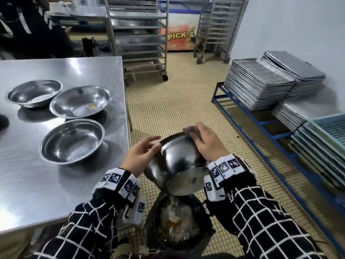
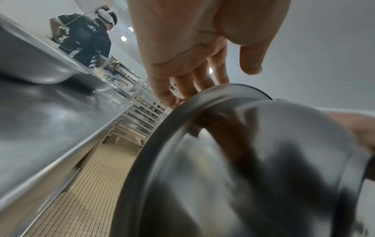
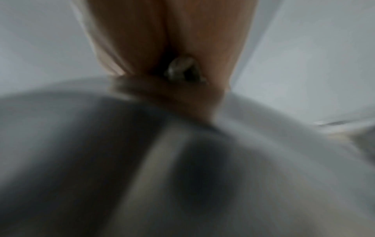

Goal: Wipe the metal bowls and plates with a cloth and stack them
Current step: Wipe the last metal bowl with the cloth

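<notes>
1. A person holds one metal bowl (image 1: 177,161) in the air, just past the right edge of the shiny table (image 1: 61,176). The bowl is tipped on its side, with its flat bottom toward the person.
2. The left hand (image 1: 141,154) is on the bowl's left rim. Its fingers (image 2: 194,80) are nearly straight and touch the rim from the far side; the thumb does not curl round it.
3. The right hand (image 1: 207,143) is on top of the bowl. Its fingers are curled around a dark cloth (image 1: 190,130) and press it on the bowl's far rim.
4. The right wrist view is very blurry, so it shows only the hand and gray metal.
5. Three more metal bowls sit open side up on the table: a near bowl (image 1: 72,141), a middle bowl (image 1: 80,104) and a far bowl (image 1: 33,93). None is stacked.
6. Below the held bowl, on the floor, stands a dark bin (image 1: 177,223) with messy scraps inside.
7. Right of the table, across the tiled floor (image 1: 179,101), flat metal trays (image 1: 259,85) are piled on a blue rack (image 1: 261,124).
</notes>
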`<state>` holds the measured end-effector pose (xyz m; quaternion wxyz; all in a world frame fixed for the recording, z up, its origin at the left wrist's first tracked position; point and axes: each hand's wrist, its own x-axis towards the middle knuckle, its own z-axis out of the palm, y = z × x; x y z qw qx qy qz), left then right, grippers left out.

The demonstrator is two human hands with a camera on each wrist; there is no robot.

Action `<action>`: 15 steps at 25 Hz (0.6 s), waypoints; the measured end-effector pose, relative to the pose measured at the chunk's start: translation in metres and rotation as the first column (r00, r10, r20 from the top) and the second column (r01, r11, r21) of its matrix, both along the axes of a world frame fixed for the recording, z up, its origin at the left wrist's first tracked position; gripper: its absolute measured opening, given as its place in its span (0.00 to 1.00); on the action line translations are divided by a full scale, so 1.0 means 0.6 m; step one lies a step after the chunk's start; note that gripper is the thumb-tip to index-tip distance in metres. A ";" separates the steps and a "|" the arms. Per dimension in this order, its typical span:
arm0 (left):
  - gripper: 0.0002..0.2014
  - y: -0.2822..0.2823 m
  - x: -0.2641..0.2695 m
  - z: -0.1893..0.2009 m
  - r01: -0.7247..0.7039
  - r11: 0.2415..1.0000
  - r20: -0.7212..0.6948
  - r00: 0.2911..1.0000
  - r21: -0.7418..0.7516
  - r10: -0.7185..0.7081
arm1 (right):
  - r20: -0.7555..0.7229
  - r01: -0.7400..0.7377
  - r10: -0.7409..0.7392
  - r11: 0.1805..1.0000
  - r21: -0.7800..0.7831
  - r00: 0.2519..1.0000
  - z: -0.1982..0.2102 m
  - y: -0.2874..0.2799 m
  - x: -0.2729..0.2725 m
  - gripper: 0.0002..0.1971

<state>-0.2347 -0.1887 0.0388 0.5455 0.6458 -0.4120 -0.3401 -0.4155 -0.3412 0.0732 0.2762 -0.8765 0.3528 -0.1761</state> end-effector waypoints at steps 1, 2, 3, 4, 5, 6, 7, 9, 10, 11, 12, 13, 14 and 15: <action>0.04 -0.004 -0.006 0.010 -0.011 1.000 0.066 0.998 0.018 0.009 | -0.038 -0.059 0.056 0.995 -0.075 0.998 0.002 0.001 0.013 0.09; 0.04 -0.007 -0.009 0.016 -0.040 0.999 0.107 0.993 0.012 0.039 | -0.035 -0.087 0.084 0.989 -0.121 0.996 0.006 0.004 0.026 0.10; 0.05 -0.009 -0.009 0.018 -0.084 0.996 0.107 0.991 -0.011 0.085 | 0.010 -0.079 0.081 0.986 -0.146 0.997 0.007 0.008 0.035 0.12; 0.06 -0.011 -0.010 0.018 -0.128 0.991 0.071 0.989 -0.032 0.130 | 0.083 -0.042 0.056 0.986 -0.163 0.995 0.006 0.013 0.041 0.14; 0.07 -0.014 -0.009 0.016 -0.172 0.984 0.055 0.983 -0.038 0.174 | 0.160 0.026 0.003 0.984 -0.178 0.987 0.005 0.025 0.044 0.16; 0.08 -0.017 -0.007 0.011 -0.206 0.978 0.068 0.976 -0.036 0.208 | 0.245 0.105 -0.061 0.980 -0.171 0.968 0.003 0.039 0.047 0.18; 0.09 -0.022 -0.008 0.006 -0.226 0.974 0.101 0.969 -0.025 0.228 | 0.310 0.158 -0.102 0.974 -0.162 0.945 0.000 0.061 0.051 0.20; 0.09 -0.030 -0.010 0.004 -0.244 0.970 0.147 0.959 -0.011 0.243 | 0.340 0.195 -0.115 0.958 -0.211 0.933 -0.013 0.108 0.064 0.20; 0.09 -0.033 -0.009 0.004 -0.247 0.969 0.169 0.955 -0.008 0.245 | 0.313 0.210 -0.117 0.935 -0.285 0.943 -0.022 0.127 0.070 0.19; 0.09 -0.034 -0.010 0.003 -0.247 0.969 0.176 0.953 -0.013 0.245 | 0.291 0.240 -0.139 0.905 -0.350 0.947 -0.030 0.138 0.072 0.18; 0.10 -0.034 -0.011 0.002 -0.251 0.968 0.160 0.954 -0.025 0.252 | 0.288 0.282 -0.179 0.885 -0.371 0.941 -0.036 0.136 0.068 0.19; 0.11 -0.032 -0.013 0.002 -0.261 0.964 0.110 0.958 -0.051 0.266 | 0.309 0.342 -0.239 0.878 -0.337 0.920 -0.035 0.128 0.061 0.21; 0.12 -0.030 -0.017 0.004 -0.270 0.960 0.035 0.961 -0.071 0.273 | 0.340 0.418 -0.321 0.869 -0.266 0.884 -0.038 0.110 0.052 0.21; 0.12 -0.027 -0.019 0.004 -0.278 0.958 -0.026 0.961 -0.076 0.277 | 0.359 0.491 -0.413 0.857 -0.159 0.837 -0.045 0.089 0.041 0.22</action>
